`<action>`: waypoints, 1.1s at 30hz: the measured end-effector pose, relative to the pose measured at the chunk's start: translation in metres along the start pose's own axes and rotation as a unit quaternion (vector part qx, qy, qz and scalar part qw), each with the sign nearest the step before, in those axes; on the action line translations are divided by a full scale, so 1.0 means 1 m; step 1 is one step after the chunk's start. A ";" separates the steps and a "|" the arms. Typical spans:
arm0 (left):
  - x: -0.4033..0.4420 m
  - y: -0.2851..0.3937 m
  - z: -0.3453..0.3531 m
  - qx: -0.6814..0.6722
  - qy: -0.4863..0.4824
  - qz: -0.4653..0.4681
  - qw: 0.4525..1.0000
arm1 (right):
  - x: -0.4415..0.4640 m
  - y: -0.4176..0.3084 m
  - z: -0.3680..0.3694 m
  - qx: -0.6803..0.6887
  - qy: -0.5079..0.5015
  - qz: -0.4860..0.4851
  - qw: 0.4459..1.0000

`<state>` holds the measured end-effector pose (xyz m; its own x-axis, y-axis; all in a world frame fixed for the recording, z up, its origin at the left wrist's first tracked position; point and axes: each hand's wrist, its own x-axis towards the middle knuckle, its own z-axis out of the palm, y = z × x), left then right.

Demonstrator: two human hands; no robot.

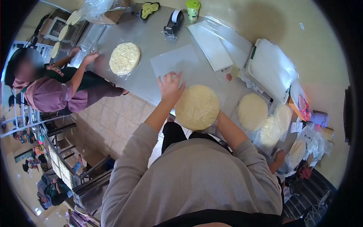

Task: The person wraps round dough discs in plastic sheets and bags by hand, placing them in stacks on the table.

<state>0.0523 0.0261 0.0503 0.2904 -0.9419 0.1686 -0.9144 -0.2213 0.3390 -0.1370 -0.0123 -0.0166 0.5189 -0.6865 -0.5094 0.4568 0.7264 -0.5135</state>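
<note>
A pale round pizza base is held level in front of my body, at the table's near edge. My right hand supports it from below on the right; its fingers are hidden under the base. Over the table, just left of the base, my left hand has its fingers spread and holds nothing. Its fingertips hover at or touch the near edge of a thin translucent sheet lying flat; contact is unclear. Farther left on the metal table lies a pizza topped with shredded cheese, on clear plastic.
A tape dispenser, a green cup and a white flat board lie toward the back. To the right are a basket of clear bags and several round bases. A co-worker stands at the left end.
</note>
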 end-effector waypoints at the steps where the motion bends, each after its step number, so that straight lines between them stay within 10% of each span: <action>1: -0.007 -0.014 0.014 0.047 0.037 -0.056 0.997 | 0.007 0.003 0.005 0.027 -0.010 -0.008 1.000; 5: -0.028 -0.090 0.042 0.102 0.012 -0.154 0.983 | 0.027 0.006 0.023 0.109 -0.045 -0.022 0.993; 21: -0.010 -0.102 -0.002 -0.116 -0.029 0.002 0.993 | 0.071 0.034 0.080 0.278 -0.184 -0.059 0.941; 33: 0.041 -0.078 -0.060 -0.374 -0.101 -0.067 0.920 | 0.077 -0.033 0.128 0.113 0.035 -0.237 0.964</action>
<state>0.1526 0.0195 0.0866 0.2592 -0.9633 -0.0705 -0.4030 -0.1742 0.8985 -0.0194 -0.0842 0.0496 0.1673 -0.9379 -0.3039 0.7805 0.3143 -0.5404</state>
